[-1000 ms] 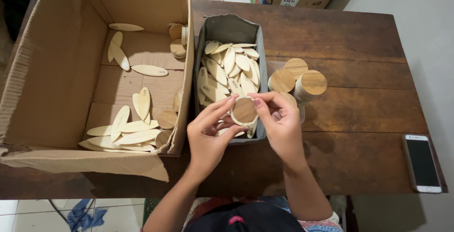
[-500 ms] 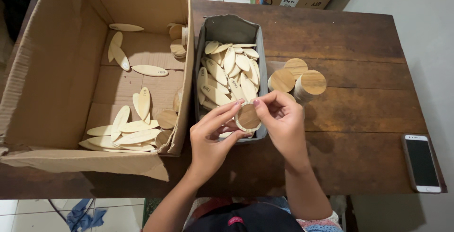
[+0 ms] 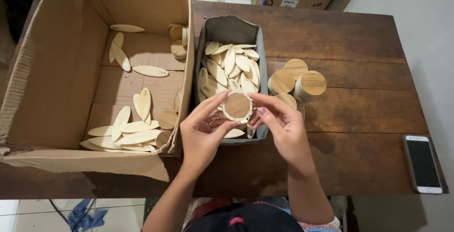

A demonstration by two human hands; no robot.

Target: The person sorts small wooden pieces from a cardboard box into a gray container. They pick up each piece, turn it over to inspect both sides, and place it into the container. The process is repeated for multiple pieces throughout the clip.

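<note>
Over the near end of the grey tray [image 3: 261,66]: round wooden disc [image 3: 237,106] pinched at its rim between left hand [image 3: 204,128] and right hand [image 3: 279,123], fingertips of both closed on the edge, flat face up. Below it, tray loaded with pale oval wooden pieces [image 3: 231,66]. Right of tray, touching stacks of round wooden discs [image 3: 298,83] on the dark wooden table [image 3: 359,113]. Left, open cardboard box [image 3: 61,71] with scattered ovals and a few discs. Smartphone [image 3: 423,163] at far right table edge, well apart. Progress, judging only: several stacks built, many loose pieces left in tray and box, so roughly midway at best.
</note>
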